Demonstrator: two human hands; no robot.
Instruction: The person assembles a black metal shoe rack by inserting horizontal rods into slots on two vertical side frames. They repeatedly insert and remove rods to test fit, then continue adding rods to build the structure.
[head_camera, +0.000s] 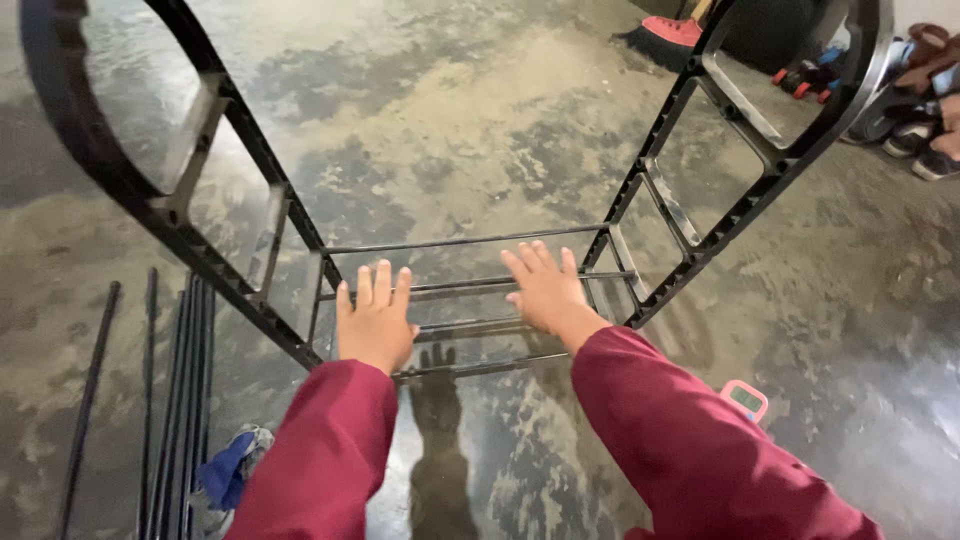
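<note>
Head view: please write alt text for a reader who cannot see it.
Two hands, left hand and right hand, lie flat on thin rods joining two black side frames over a concrete floor. Loose rods and a blue cloth lie left.

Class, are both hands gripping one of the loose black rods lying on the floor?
No: both the left hand and right hand lie flat, fingers spread, on the rack's rungs.

Loose rods (170, 400) lie left of the rack frame (640, 200), shoes (925, 150) far right.
</note>
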